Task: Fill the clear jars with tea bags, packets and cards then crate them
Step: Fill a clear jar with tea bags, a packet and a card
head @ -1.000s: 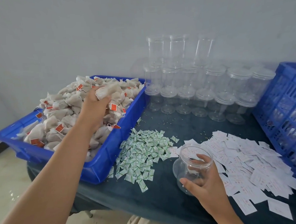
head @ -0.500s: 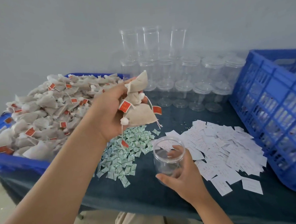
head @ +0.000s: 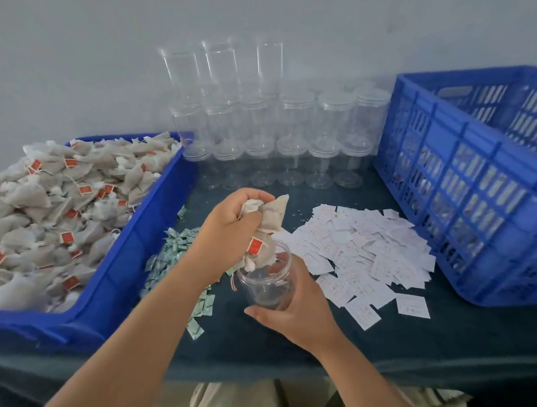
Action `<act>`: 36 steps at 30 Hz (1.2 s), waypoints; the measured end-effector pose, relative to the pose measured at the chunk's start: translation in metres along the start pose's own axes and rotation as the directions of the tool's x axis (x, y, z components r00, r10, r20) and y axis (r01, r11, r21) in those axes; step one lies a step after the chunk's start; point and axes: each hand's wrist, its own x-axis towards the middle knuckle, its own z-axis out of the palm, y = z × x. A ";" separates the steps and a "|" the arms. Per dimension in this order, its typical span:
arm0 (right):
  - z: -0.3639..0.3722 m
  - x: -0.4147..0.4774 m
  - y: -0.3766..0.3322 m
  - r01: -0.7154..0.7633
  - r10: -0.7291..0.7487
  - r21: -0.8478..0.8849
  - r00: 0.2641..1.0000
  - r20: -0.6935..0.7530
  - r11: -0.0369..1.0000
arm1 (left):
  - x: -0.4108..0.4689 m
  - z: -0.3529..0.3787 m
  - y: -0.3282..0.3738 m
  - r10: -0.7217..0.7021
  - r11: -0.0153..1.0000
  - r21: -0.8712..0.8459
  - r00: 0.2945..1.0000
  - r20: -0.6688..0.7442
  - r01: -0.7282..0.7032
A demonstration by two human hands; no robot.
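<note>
My left hand (head: 231, 227) grips a bunch of beige tea bags (head: 270, 222) with red tags. Their lower ends hang into the mouth of an open clear jar (head: 267, 285). My right hand (head: 302, 308) holds that jar from the right, just above the table's front. A blue bin (head: 120, 275) heaped with more tea bags (head: 50, 204) stands at the left. Small green packets (head: 173, 256) lie in a pile beside the bin, partly hidden by my left forearm. White cards (head: 364, 247) are spread to the right of the jar.
Stacked empty clear jars (head: 276, 140) with lids stand in rows at the back against the wall. A large blue slatted crate (head: 467, 185) fills the right side. The table has a dark blue cloth (head: 238, 346).
My left hand lifted a bunch of tea bags out of the bin and carried it right and down to the jar's mouth. The right hand kept holding the jar.
</note>
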 end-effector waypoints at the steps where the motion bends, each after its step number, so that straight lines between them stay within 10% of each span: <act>1: 0.000 0.000 0.001 0.000 0.000 0.006 1.000 -0.006 1.000 | 0.000 -0.003 0.000 0.011 1.000 0.000 1.000 0.023 -0.011; 14: 0.000 0.002 0.004 0.000 0.004 0.055 0.997 -0.078 0.998 | -0.004 -0.015 -0.007 0.090 0.972 0.220 0.996 -0.019 -0.084; 29: 0.001 0.000 0.004 0.039 -0.039 0.019 0.999 -0.012 0.999 | -0.011 0.000 0.010 -0.067 0.639 0.691 0.870 0.488 -0.338; 33: -0.001 0.000 0.005 0.042 -0.040 0.037 0.999 -0.034 0.998 | -0.012 -0.034 0.012 0.083 0.903 0.394 0.969 0.234 -0.173; 36: -0.002 0.001 0.009 0.040 -0.039 0.033 0.999 -0.018 0.999 | -0.008 -0.075 0.001 0.109 0.921 0.373 0.994 0.025 -0.110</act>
